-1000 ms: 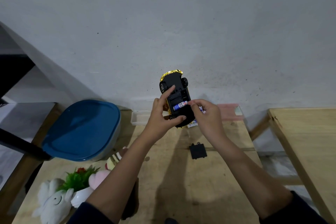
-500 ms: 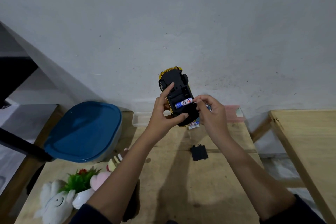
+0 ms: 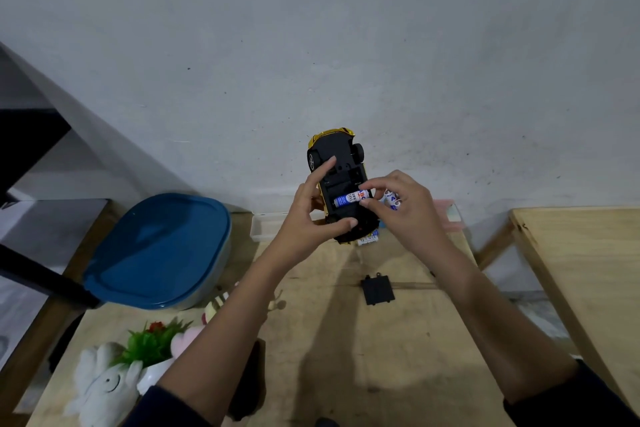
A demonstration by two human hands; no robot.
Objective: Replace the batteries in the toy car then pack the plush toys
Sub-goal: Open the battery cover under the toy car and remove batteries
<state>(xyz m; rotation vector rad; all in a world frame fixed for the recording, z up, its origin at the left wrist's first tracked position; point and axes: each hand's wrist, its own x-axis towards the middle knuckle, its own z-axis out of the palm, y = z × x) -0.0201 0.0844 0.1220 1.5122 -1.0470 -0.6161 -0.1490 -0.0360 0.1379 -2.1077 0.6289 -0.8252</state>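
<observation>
Above the wooden table (image 3: 311, 367), head view: the toy car (image 3: 341, 163) is held in the air with its black underside turned to the camera. Its gold body shows at the far end, in front of the grey wall (image 3: 311, 45).
Left hand (image 3: 308, 222): it grips the toy car from the left side. The thumb lies across the near end of the underside and the index finger reaches up along the chassis. The other fingers are hidden behind the car.
Right hand (image 3: 405, 215): thumb and index finger pinch the right end of the battery. The other fingers are curled round the spare batteries.
Battery (image 3: 346, 199): blue and white, it lies crosswise in the open compartment of the underside.
Spare batteries (image 3: 392, 202): white and blue, just beside the car. Their number cannot be told.
Battery cover (image 3: 378, 289): a small black plate, flat on the table, below the car and apart from both hands.
Plush toys (image 3: 100, 388): at the near left of the table. A white one with long ears lies beside something green and a pink one, partly hidden by the left forearm.
Blue-lidded container (image 3: 156, 250): closed, at the far left of the table.
Clear box (image 3: 265, 227): low and transparent, against the wall, behind the hands.
Second table (image 3: 581, 270): wooden, to the right, with a gap between the two tables.
</observation>
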